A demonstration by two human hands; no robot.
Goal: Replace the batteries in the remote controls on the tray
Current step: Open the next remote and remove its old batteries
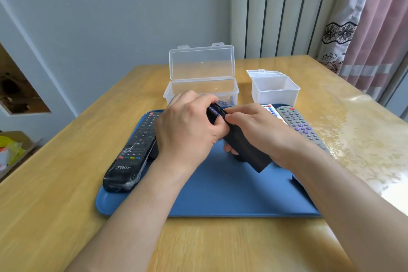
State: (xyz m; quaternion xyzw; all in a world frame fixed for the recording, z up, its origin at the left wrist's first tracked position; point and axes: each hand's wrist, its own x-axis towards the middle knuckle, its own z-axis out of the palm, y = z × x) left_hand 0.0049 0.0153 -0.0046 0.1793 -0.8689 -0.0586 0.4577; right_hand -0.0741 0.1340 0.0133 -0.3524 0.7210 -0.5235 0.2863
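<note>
Both hands hold a black remote [247, 150] back-up just above the blue tray [220, 194]. The left hand [187, 126] curls round its far end, and the right hand [258, 130] grips its body, fingertips meeting at the open compartment where a purple battery [214, 111] lies.

Blue tray [220, 194]; black remote [249, 150]; grey remote [292, 119], buttons [301, 127] seemingly purple; pink curtain [379, 28].

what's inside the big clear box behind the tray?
A few bluish batteries lie at the bottom of the clear box. The left hand covers its front left part, so the count is hidden.
</note>
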